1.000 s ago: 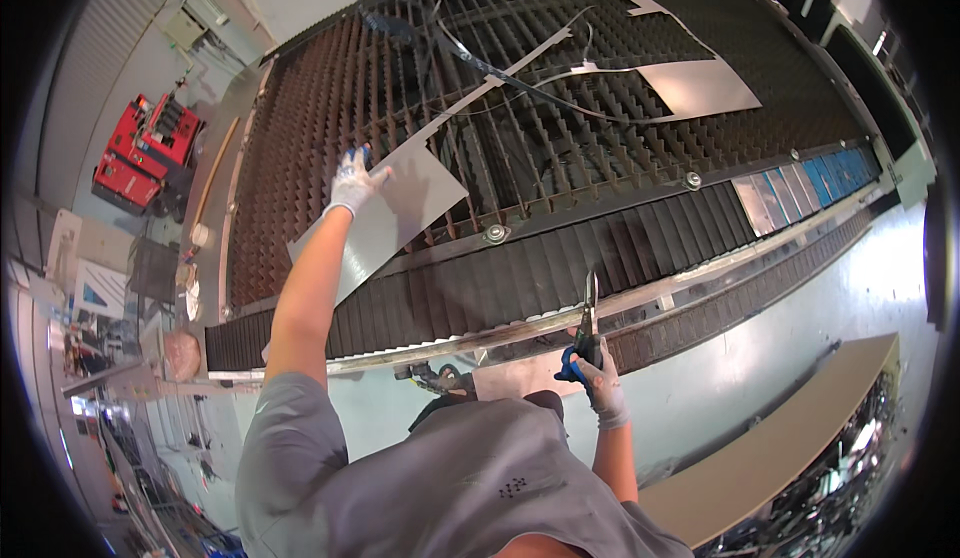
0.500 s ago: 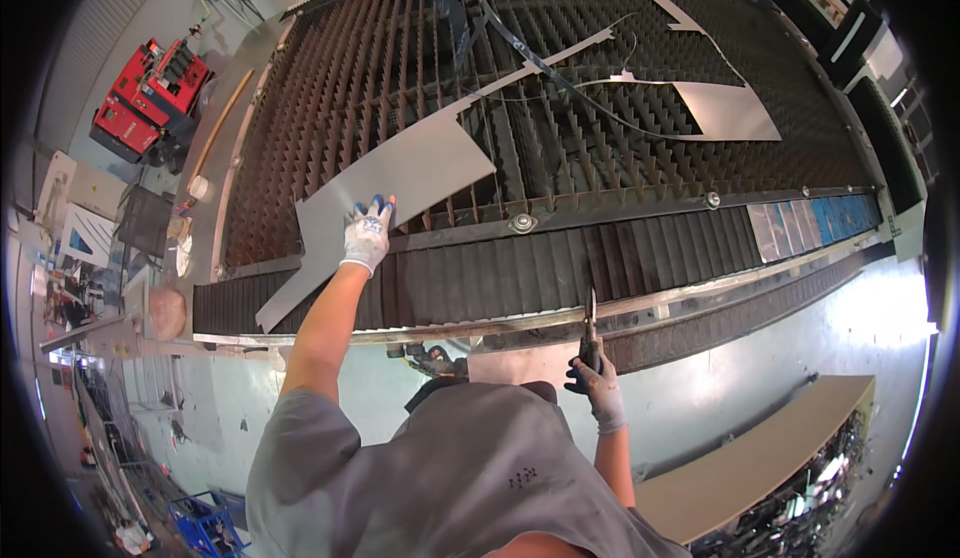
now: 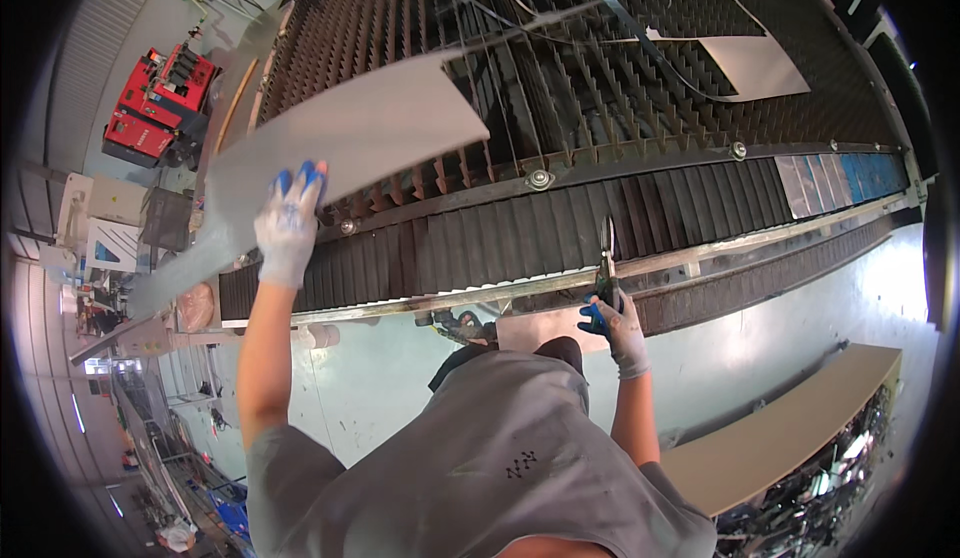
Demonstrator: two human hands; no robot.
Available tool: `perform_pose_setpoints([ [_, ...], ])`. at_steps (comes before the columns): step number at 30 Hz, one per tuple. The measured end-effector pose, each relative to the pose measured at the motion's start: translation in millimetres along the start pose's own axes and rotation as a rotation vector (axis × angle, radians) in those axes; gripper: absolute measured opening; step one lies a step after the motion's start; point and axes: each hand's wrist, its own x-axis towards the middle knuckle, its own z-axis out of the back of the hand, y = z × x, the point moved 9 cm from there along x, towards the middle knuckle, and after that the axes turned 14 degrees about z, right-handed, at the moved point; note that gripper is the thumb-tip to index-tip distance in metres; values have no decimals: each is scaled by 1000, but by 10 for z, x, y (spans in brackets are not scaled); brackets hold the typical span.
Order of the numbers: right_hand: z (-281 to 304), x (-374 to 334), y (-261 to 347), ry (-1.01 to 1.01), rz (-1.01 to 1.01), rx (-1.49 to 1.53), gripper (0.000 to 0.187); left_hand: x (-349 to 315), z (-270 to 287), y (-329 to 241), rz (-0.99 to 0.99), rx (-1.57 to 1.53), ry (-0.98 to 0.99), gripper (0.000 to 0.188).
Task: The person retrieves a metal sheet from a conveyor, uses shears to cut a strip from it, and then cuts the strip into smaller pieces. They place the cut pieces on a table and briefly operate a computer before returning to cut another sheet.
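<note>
My left hand [image 3: 287,226], in a white glove with blue fingertips, grips the near edge of a flat grey metal sheet [image 3: 375,123]. Its fingers lie over the top face; the thumb is hidden. The sheet is blurred at its left end, where a narrow strip sticks out past the bed's corner. My right hand [image 3: 624,334], gloved alike, is closed round dark-handled snips [image 3: 607,266] beside the bed's front edge. Their pale, pointed blades aim away from me.
Toothed slats [image 3: 590,88] fill the cutting bed, with a second metal offcut [image 3: 757,66] and thin curled strips on them. A ribbed black cover [image 3: 500,233] runs along the front. Red machines [image 3: 160,103] stand far left; a brown board [image 3: 800,423] lies lower right.
My left hand has moved left and farther away, carrying the metal sheet with it. The snips stay in my right hand. The whole view has shifted slightly.
</note>
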Motion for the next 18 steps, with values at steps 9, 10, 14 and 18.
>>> perform_pose_setpoints([
  [9, -53, 265, 229, 339, -182, -239, 46, -1821, 80, -897, 154, -335, 433, 39],
  [10, -79, 276, 252, 389, -235, -243, 46, -1979, 66, -1037, 180, -326, 460, 40],
  [14, -111, 547, 279, 488, -409, -398, 43, -2250, 94, -1437, 280, -348, 477, 41],
  [18, -222, 1019, 237, 663, -470, -411, 52, -2308, 161, -1615, 362, -381, 516, 47],
])
